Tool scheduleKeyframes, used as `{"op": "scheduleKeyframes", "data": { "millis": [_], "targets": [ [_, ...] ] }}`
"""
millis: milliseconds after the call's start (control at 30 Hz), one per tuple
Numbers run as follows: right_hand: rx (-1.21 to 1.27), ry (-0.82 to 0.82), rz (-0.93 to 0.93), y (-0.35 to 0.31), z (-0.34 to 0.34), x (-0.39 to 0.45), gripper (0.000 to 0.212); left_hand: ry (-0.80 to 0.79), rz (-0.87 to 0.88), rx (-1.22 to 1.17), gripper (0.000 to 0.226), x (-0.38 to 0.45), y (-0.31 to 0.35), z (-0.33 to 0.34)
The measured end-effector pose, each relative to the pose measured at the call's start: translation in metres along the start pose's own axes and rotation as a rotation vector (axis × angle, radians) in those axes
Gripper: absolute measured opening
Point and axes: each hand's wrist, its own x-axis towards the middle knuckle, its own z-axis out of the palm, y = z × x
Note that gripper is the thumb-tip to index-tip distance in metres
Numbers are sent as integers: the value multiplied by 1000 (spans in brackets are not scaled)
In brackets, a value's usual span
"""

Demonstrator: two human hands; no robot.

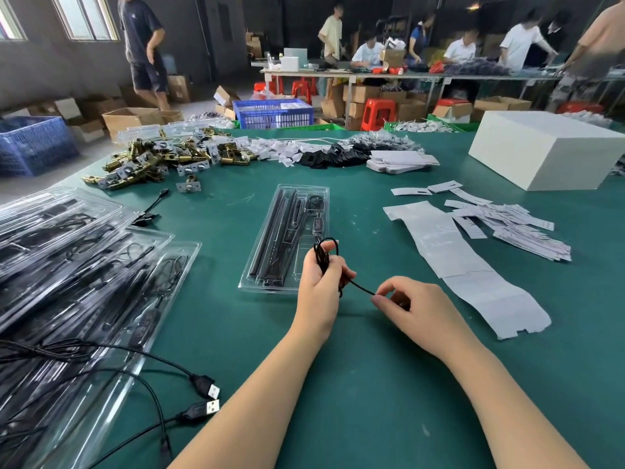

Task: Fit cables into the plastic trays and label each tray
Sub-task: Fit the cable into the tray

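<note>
A clear plastic tray lies on the green table at the centre, with black rods and a small controller inside. Just over its near right corner my left hand grips a coiled bundle of thin black cable. One strand runs from the bundle to my right hand, which pinches its free end between thumb and fingertips. White labels lie scattered to the right of the tray. A long strip of white backing paper stretches beside them.
Filled clear trays are stacked at the left, with two loose USB cables near the front edge. Brass hardware, small tags and black parts lie along the far side. A white box stands far right. People work at tables behind.
</note>
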Motion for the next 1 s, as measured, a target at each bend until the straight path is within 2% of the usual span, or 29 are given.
{"op": "scheduleKeyframes", "data": {
  "millis": [267,533,600,700,767,867,1000],
  "targets": [
    [-34,-277,48,12,-16,2,28,14,12,-1,13,-2,6,-3],
    [-115,-292,19,6,-14,-1,31,-2,77,137,6,-10,11,6],
    [54,-188,90,4,-17,-2,32,-4,95,191,8,-9,10,5],
    [656,-30,185,-1,-20,-4,28,-14,136,283,15,-7,8,2],
    [936,21,214,-6,-20,-5,21,-62,161,338,11,-7,6,2],
    [1021,32,227,-15,-14,-5,12,-132,210,470,7,-9,2,2],
    [947,46,160,-24,-1,-8,18,-172,228,514,12,-12,2,2]
  ]
}}
